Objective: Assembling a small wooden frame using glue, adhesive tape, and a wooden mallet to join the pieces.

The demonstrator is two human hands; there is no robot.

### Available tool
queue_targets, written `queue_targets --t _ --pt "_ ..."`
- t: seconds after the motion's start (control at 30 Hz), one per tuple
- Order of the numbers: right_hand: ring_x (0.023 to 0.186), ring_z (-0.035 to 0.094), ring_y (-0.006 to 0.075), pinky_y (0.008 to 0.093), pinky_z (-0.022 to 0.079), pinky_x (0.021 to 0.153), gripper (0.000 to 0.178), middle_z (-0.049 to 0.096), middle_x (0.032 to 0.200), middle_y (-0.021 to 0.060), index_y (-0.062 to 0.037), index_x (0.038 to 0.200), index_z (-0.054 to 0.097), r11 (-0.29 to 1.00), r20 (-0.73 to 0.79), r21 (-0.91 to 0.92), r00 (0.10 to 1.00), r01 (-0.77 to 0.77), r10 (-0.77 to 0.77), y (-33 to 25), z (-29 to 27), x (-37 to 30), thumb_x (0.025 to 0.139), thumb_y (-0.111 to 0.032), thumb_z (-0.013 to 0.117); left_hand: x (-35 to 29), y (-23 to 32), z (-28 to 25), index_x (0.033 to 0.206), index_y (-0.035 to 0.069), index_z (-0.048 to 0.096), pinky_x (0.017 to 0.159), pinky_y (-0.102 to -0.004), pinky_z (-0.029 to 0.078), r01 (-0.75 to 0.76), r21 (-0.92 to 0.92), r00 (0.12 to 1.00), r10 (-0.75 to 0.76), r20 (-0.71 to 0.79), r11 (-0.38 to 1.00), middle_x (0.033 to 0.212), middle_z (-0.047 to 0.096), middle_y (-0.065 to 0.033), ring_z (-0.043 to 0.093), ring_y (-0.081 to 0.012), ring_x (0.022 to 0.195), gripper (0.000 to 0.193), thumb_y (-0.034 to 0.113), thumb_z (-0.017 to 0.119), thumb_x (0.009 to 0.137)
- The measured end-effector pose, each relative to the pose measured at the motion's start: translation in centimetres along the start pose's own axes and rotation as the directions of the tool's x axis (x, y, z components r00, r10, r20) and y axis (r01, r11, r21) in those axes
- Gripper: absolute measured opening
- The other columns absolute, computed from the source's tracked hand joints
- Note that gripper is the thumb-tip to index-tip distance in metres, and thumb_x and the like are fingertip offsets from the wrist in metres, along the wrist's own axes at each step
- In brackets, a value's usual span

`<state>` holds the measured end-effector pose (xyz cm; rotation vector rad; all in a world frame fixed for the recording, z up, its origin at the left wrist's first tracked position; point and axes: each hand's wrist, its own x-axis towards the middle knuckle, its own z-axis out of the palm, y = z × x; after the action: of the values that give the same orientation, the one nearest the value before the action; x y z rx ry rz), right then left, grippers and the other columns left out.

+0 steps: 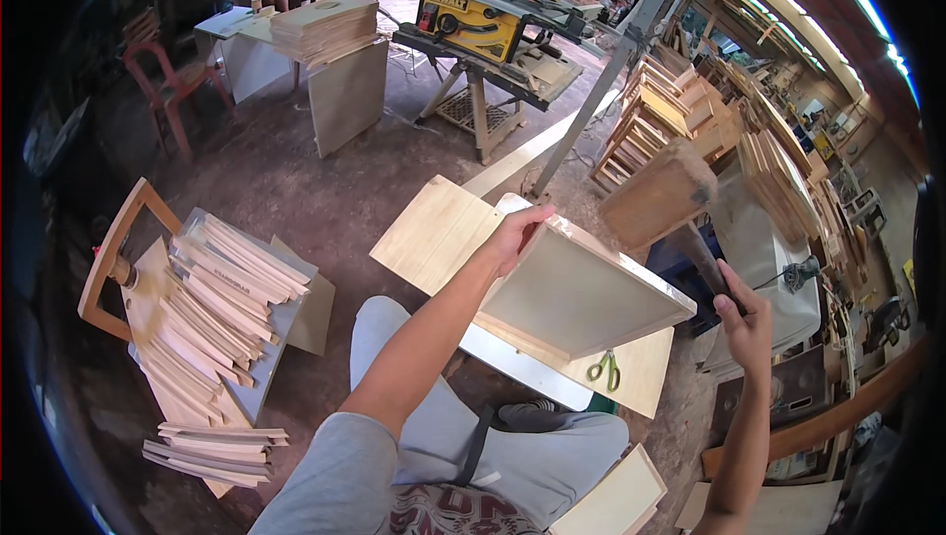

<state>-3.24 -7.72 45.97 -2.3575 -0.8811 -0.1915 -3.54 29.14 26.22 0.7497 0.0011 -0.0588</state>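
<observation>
Left of the right hand [746, 326], clasped round a mallet [658, 198], the wooden tray [581, 289] slants lengthwise toward the left hand [518, 239] gripping its corner.

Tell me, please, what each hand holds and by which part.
Right hand: the wooden mallet, by its handle. Left hand: the shallow wooden box, near its top corner.

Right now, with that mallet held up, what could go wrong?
A stray blow from the mallet in the right hand could hit the left hand, which grips the shallow wooden box near a corner. The box stands tilted, so it might slip if struck. Green-handled scissors lie close by and could get knocked.
</observation>
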Motion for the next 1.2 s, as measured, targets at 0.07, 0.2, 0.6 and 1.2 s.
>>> queue_targets --t 0.07,0.2,0.6,1.2 --pt "0.088 0.069 0.0152 0.0288 0.053 0.083 0.047 0.076 0.107 0.0094 -0.0011 0.14 0.062 0.998 -0.041 0.05 0.998 -0.047 0.049 3.4 -0.2 -0.4 0.094 -0.009 0.066 -0.1 -0.2 0.8 0.106 0.007 0.07 0.088 -0.0343 0.053 -0.05 -0.052 0.998 0.048 -0.034 0.997 0.099 0.072 -0.0074 0.068 -0.0191 0.094 0.034 0.038 0.066 0.095" --pt "0.066 0.061 0.0084 0.0246 0.047 0.058 0.047 0.07 0.09 0.0041 -0.0007 0.141 0.061 0.845 -0.076 0.369 0.894 -0.386 0.442 12.1 1.3 -1.7 0.095 -0.01 0.066 0.2 -1.8 0.2 0.107 0.007 0.07 0.089 -0.0341 0.053 -0.055 -0.081 0.996 0.049 -0.081 0.995 0.1 0.071 -0.0072 0.067 -0.0188 0.095 0.033 0.037 0.065 0.096" --pt "0.044 0.053 0.0148 0.032 0.043 0.041 0.057 0.059 0.062 0.0052 -0.0111 0.133 0.071 0.54 -0.013 0.279 0.559 -0.794 0.829 38.2 22.3 -10.7 0.076 -0.007 0.07 1.8 -2.0 0.9 0.109 0.007 0.067 0.095 -0.0353 0.049 -0.24 0.094 0.939 0.256 -0.231 0.966 0.104 0.071 -0.0064 0.066 -0.0196 0.102 0.042 0.046 0.052 0.103" --pt "0.114 0.061 0.0184 0.0311 0.047 0.098 0.039 0.066 0.131 0.0104 0.0015 0.133 0.065 0.856 -0.615 0.514 0.723 0.062 0.317 15.4 10.5 -6.3 0.105 -0.024 0.058 1.2 -2.6 1.9 0.103 0.008 0.068 0.089 -0.0346 0.049 -0.306 0.091 0.911 0.319 -0.262 0.948 0.097 0.071 -0.0043 0.066 -0.0185 0.096 0.045 0.048 0.048 0.105"
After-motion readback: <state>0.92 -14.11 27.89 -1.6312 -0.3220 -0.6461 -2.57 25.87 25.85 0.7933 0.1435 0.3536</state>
